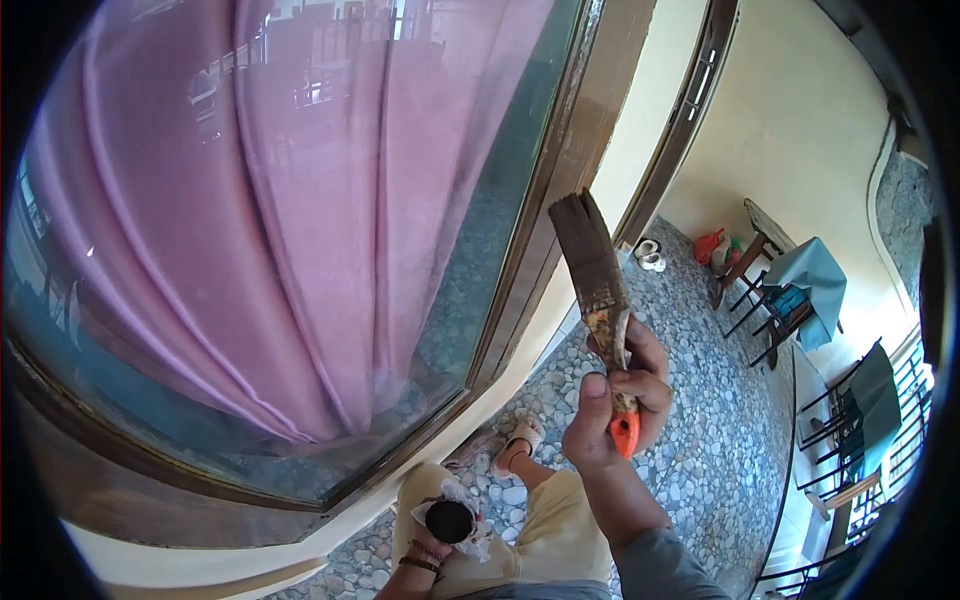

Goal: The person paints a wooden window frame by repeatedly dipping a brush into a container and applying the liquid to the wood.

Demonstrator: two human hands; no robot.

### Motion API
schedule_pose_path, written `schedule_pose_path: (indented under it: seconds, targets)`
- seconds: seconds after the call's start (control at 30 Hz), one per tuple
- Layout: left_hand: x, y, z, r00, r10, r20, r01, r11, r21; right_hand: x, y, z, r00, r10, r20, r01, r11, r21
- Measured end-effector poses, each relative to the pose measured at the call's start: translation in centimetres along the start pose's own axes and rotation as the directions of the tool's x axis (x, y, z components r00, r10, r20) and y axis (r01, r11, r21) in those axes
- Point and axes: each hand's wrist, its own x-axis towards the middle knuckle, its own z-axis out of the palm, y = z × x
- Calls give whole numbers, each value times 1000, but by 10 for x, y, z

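My right hand (622, 400) is closed around the orange-ended handle of a paintbrush (590, 255). The brush points up, its bristles coated dark brown, near the brown window frame (530, 240). Low in the view, my left hand (432, 545) is wrapped round a small container of dark liquid (449, 521) with clear plastic about it, close to my lap. Part of that hand is hidden behind the container.
A glass window with a pink curtain (300, 200) fills the left. On the pebbled floor (690, 430) stand cloth-draped chairs (810, 280), a wooden table (765, 235), a red bag (708, 246) and white shoes (650, 255).
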Motion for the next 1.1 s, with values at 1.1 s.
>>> schedule_pose_path:
  seconds: [1.1]
  targets:
    - [9,-3,-11,943,164,-289,-86,961,264,-3,8,37,992,-109,62,121,959,-257]
